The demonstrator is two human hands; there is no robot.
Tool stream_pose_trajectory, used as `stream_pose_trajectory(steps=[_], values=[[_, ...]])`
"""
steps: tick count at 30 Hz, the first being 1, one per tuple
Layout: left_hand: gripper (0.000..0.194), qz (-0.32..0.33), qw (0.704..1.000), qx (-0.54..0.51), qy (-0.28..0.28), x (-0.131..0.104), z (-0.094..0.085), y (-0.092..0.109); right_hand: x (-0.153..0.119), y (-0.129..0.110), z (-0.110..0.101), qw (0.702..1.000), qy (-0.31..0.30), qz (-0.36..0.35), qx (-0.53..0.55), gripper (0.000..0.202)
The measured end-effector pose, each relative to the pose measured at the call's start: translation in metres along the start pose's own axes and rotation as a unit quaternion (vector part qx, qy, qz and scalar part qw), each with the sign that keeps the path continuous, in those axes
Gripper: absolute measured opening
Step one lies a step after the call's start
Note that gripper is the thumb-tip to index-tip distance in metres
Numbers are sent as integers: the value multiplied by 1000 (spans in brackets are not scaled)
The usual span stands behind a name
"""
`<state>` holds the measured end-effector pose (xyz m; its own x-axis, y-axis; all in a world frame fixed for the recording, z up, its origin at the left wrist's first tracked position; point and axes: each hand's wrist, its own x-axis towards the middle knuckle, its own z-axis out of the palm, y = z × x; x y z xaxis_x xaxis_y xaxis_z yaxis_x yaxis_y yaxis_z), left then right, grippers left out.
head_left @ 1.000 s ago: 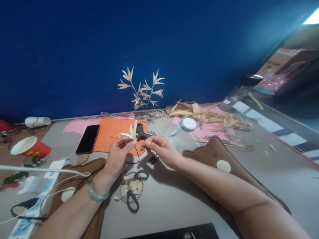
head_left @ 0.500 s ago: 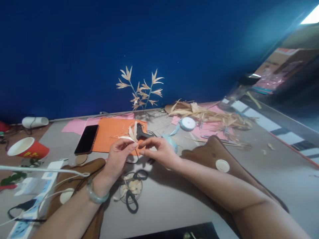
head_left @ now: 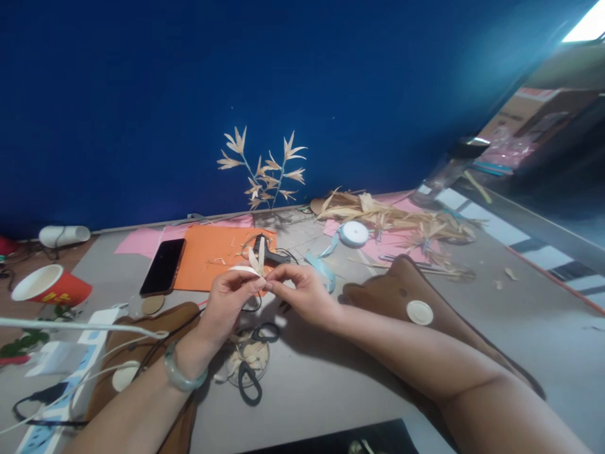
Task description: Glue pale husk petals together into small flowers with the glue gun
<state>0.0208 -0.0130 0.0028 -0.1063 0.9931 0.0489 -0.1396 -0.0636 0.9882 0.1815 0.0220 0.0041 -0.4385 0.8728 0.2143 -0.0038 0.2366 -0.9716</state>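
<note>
My left hand (head_left: 232, 299) pinches the base of a small corn husk flower (head_left: 258, 262), whose pale petals point up and to the left. My right hand (head_left: 302, 293) meets it there, thumb and finger closed at the same base; the exact spot is covered by the fingertips. Just behind the petals lies a black glue gun (head_left: 270, 253) on an orange sheet (head_left: 203, 255). Below the hands, black-handled scissors (head_left: 250, 384) rest across a round dish (head_left: 258, 359) of husk pieces. Finished-looking husk flowers on blue stems (head_left: 269, 170) stand against the wall.
A ribbon spool (head_left: 354, 234) and a heap of dried husks (head_left: 382, 214) lie at the right back. A brown bear-shaped mat (head_left: 444, 321) is under my right arm. At left are a phone (head_left: 163, 266), a red paper cup (head_left: 51, 285) and a power strip (head_left: 78, 372) with cables.
My right fingers have come in from slightly apart and closed at the flower's base beside my left fingers. The flower has shifted a little right; the view has moved slightly.
</note>
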Motion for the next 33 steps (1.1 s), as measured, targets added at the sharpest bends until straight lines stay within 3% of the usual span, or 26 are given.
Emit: stream_pose_trajectory(steps=[17, 25, 33], values=[[15, 9, 998, 31, -56, 5, -7, 1, 4, -1, -5, 1000, -3, -17, 1, 13], [19, 16, 999, -1, -33, 5, -5, 0, 5, 2, -4, 1000, -21, -11, 0, 19], [16, 51, 998, 46, -9, 5, -6, -4, 6, 3, -4, 1000, -16, -9, -5, 24]])
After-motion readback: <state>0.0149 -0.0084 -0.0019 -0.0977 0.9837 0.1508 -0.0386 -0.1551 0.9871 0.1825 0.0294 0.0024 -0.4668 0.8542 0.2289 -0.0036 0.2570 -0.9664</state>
